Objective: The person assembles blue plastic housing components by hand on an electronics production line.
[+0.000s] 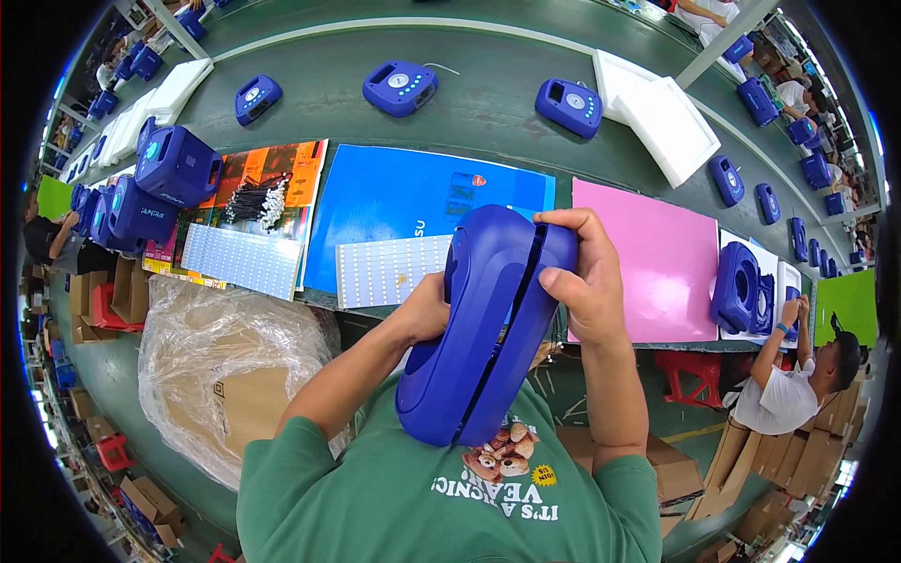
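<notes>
A large blue plastic housing point(469, 338) is held up close in front of my chest, tilted, its top end toward the right. A dark gap runs along its length between two shell halves. My left hand point(427, 308) grips its left side, the fingers partly hidden behind it or in its opening. My right hand point(587, 277) is closed on the upper right end, with the thumb on the right shell and the index finger over the top by the gap. Below the housing is a blue mat point(375, 202) with a white sticker sheet point(389, 272).
Blue housings point(155, 202) stand at the left beside a bundle of black cables with white ends point(258, 202). A pink sheet point(648, 263) lies at the right. Blue devices point(401, 87) sit along the green conveyor point(497, 70). A co-worker point(788, 375) works at the far right.
</notes>
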A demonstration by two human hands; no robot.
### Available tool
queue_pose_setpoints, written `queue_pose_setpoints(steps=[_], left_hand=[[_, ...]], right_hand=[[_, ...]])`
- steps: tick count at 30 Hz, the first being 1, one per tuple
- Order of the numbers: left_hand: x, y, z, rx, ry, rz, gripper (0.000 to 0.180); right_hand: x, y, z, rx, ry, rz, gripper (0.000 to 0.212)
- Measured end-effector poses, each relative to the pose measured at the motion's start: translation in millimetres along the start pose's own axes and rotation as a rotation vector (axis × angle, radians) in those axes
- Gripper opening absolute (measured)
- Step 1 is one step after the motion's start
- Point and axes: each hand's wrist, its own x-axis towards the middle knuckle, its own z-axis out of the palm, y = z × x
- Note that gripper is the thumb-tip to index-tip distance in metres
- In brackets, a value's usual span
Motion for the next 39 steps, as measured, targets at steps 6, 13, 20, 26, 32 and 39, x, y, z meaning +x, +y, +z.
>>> queue_pose_setpoints(steps=[6, 13, 20, 26, 32, 39], left_hand=[[0, -2, -1, -0.070, 0.023, -0.034, 0.050], [1, -13, -8, -0.100, -0.030, 0.037, 0.049], [-2, 4, -2, 0.059, -0.048, -0.014, 0.041], [-9, 30, 13, 0.020, -0.046, -0.032, 0.041], [-14, 48, 22, -0.021, -0.037, -0.047, 0.041], [-11, 44, 21, 0.122, -0.080, 0.047, 0.043]], right_hand=[[0, 0, 3, -0.005, 0.006, 0.027, 0.049], [1, 4, 2, -0.010, -0.043, -0.037, 0.051], [6, 9, -6, -0.090, -0.073, -0.015, 0.051], [3, -1, 3, -0.060, -0.033, -0.007, 0.045], [4, -2, 1, 0.002, -0.034, 0.029, 0.046], [3, 2, -7, 0.038, -0.065, 0.000, 0.045]])
